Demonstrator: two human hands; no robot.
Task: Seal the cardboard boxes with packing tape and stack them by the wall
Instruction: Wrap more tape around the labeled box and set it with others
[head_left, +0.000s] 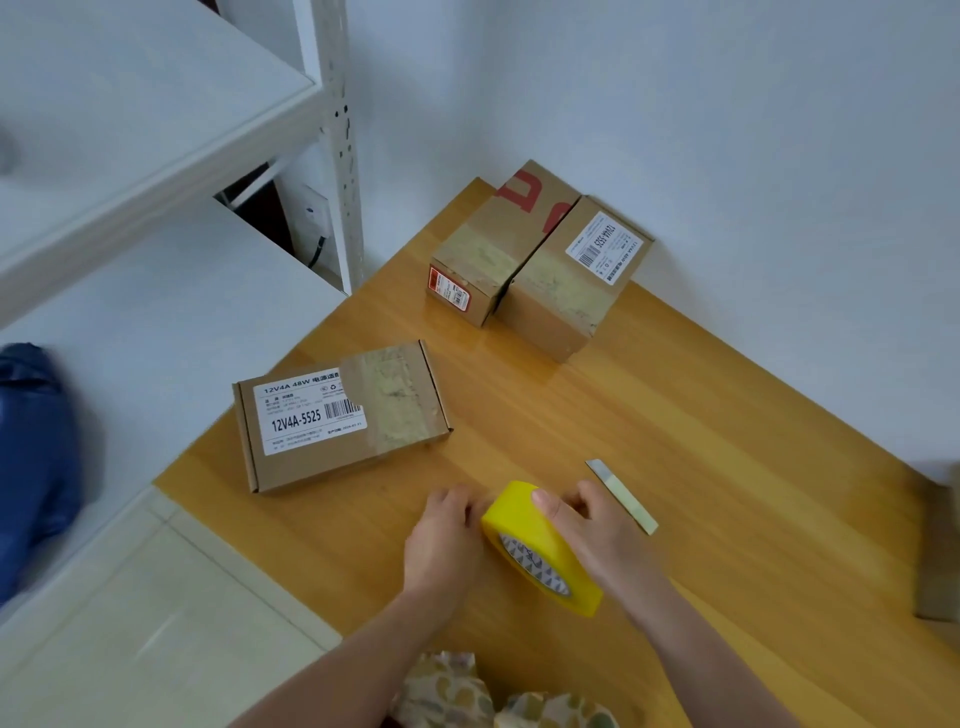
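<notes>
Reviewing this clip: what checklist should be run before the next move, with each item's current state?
1. Right hand grips tape roll: ok.
2. Left hand has the tape end free: cannot tell, fingers hide it.
3. Flat box closed, near the hands: ok.
4. Cutter on table beside right hand: ok.
5. Red-print box and right box stacked by wall: not ok, side by side.

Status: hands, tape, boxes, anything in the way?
Right hand grips yellow tape roll, left hand pinching its edge. Flat box nearby; two boxes side by side at wall, unstacked. Cutter beside right hand, not obstructing.
</notes>
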